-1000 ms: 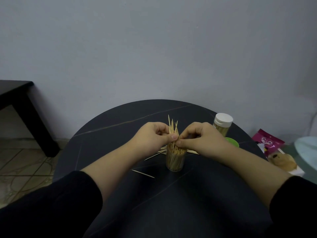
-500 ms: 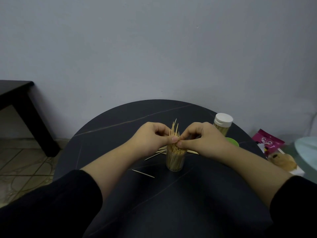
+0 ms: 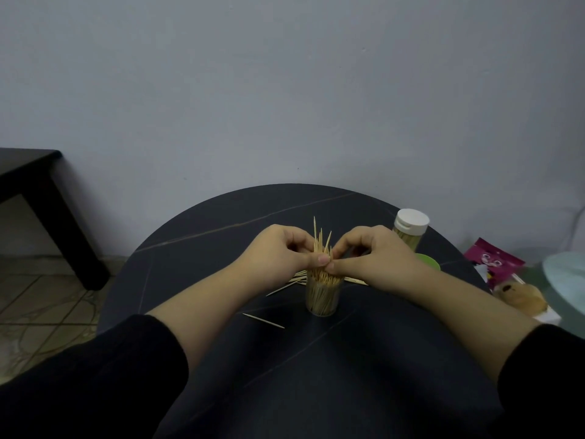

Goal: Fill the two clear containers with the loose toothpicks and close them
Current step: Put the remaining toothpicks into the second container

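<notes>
A clear container point(image 3: 322, 298) packed with toothpicks stands open in the middle of the round dark table point(image 3: 202, 236). A bundle of toothpicks point(image 3: 320, 240) sticks up out of its mouth. My left hand point(image 3: 278, 251) and my right hand point(image 3: 373, 253) pinch that bundle from either side just above the rim. Loose toothpicks point(image 3: 289, 282) lie on the table behind the container, and one lone toothpick point(image 3: 263, 320) lies in front left. A second container point(image 3: 410, 228), full and capped with a white lid, stands at the back right. A green lid point(image 3: 429, 263) lies partly hidden behind my right wrist.
A pink packet point(image 3: 493, 259) and a small plush toy point(image 3: 519, 294) lie off the table's right edge beside a pale round surface point(image 3: 566, 280). A dark side table point(image 3: 34, 175) stands at the left over a tiled floor. A grey wall rises behind.
The toothpick bundle between my fingers sank a little, then now stands slightly higher and straighter. Both hands stay in place over the container.
</notes>
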